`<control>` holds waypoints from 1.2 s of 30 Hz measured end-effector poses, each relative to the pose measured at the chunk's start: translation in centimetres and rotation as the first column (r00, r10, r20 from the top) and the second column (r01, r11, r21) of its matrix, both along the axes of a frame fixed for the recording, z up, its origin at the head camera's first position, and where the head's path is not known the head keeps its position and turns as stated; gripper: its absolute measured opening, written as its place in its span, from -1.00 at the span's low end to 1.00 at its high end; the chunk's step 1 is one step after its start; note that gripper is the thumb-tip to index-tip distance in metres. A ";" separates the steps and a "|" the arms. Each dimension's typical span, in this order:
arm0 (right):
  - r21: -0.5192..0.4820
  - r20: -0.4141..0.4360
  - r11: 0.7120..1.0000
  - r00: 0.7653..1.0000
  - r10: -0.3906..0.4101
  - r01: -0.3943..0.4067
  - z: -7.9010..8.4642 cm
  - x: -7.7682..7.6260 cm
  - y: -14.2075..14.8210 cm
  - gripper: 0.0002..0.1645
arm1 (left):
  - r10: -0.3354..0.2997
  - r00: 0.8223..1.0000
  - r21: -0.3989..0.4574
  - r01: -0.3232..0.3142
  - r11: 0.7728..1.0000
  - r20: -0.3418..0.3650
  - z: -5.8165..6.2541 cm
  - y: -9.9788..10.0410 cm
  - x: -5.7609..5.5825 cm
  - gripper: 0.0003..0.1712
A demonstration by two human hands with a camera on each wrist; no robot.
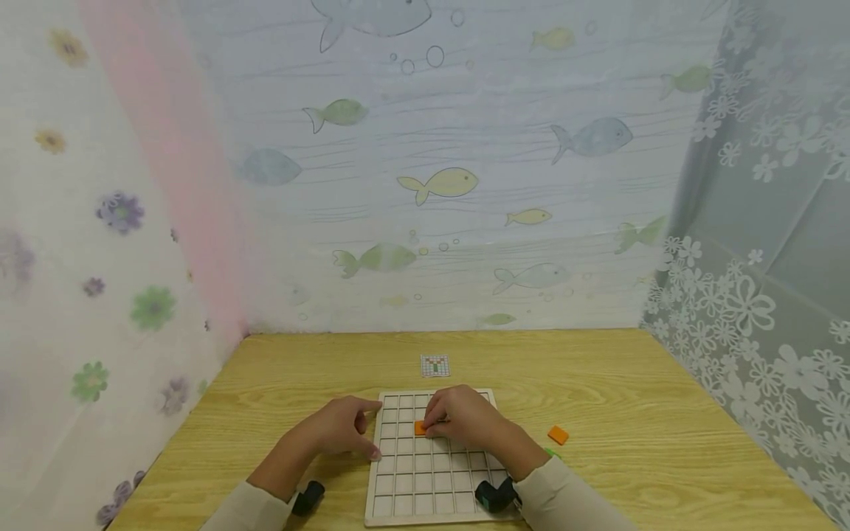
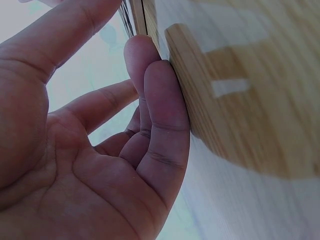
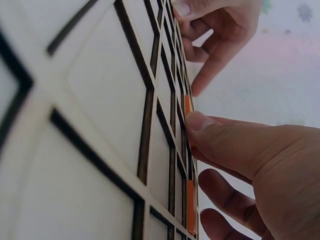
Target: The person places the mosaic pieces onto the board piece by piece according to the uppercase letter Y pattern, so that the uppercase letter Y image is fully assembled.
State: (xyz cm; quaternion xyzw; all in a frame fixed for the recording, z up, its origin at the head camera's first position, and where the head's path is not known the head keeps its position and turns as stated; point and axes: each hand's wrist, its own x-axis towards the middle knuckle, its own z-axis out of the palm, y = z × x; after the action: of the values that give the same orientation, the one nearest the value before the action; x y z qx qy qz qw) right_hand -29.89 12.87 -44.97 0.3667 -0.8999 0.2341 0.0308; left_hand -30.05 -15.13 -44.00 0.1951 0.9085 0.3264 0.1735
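A pale wooden grid board (image 1: 403, 484) lies on the table with square cells framed by raised dividers. My right hand (image 1: 465, 417) is over its upper middle, thumb and fingertips pinching an orange tile (image 1: 419, 428) at a cell. The right wrist view shows that tile (image 3: 187, 103) at the thumb tip, and a second orange tile (image 3: 191, 205) set in the grid below the thumb; the hand hides this one in the head view. My left hand (image 1: 341, 428) rests at the board's left edge, index finger and thumb spread apart and touching the rim.
A small printed card (image 1: 434, 366) with a coloured grid pattern lies behind the board. To the right are a loose orange tile (image 1: 558, 435) and a green piece (image 1: 553, 453), partly covered by the right forearm. Fish-patterned curtain (image 1: 451, 221) hangs behind the wood-grain table (image 1: 319, 369).
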 end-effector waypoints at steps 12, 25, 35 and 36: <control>-0.002 0.019 1.000 1.000 -0.018 0.018 -0.4 -0.2 0.1 -0.88 | -0.002 1.000 0.007 0.002 1.000 0.005 -0.1 0.0 0.0 0.01; -0.003 0.024 1.000 1.000 -0.005 0.005 -0.3 -0.1 0.1 -0.88 | -0.008 1.000 0.023 0.008 1.000 0.010 0.0 0.0 0.1 0.01; 0.018 0.011 1.000 1.000 -0.009 0.008 0.2 0.2 0.1 -0.89 | -0.005 1.000 0.009 0.005 1.000 0.014 0.0 0.1 0.1 0.01; 0.022 0.009 1.000 1.000 -0.010 0.010 0.2 0.1 0.1 -0.89 | -0.004 1.000 0.007 0.004 1.000 0.013 0.1 0.1 0.1 0.00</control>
State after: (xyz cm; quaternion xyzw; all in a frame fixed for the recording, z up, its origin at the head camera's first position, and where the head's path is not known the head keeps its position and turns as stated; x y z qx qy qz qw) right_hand -29.74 13.02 -44.76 0.3614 -0.9043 0.2259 0.0239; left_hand -29.95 -15.04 -43.95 0.1952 0.9057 0.3308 0.1794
